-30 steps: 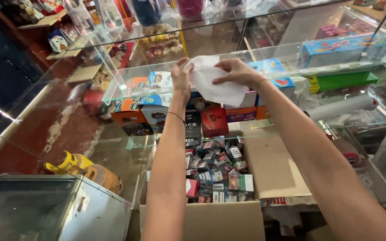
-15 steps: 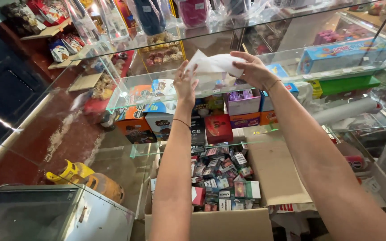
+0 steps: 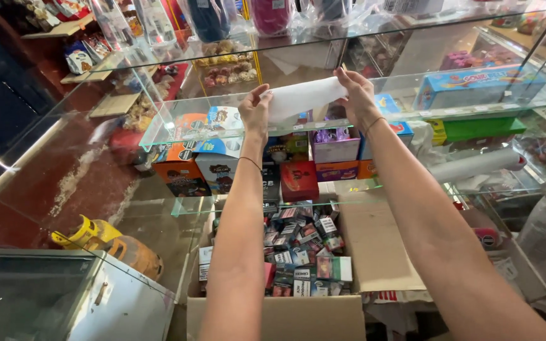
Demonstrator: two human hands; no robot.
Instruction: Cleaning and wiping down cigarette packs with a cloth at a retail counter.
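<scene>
Here, grip: your left hand (image 3: pixel 255 112) and right hand (image 3: pixel 356 96) each clench an end of the cloth (image 3: pixel 303 98).
Edge: cloth sits over the glass shelf (image 3: pixel 178 129) front.
Room: open box (image 3: pixel 374 252) below.

Open space lies between the upper glass shelf (image 3: pixel 235 53) and the middle glass shelf (image 3: pixel 178 129); a blue box (image 3: pixel 475 88) blocks its right end, stacked boxes (image 3: pixel 298 180) crowd beneath

Above my cardboard box (image 3: pixel 374 252): 2 hands (image 3: pixel 255 112), 1 white cloth (image 3: pixel 304 98), 2 glass shelves (image 3: pixel 178 129), approx. 3 bagged bottles (image 3: pixel 272 14).
</scene>
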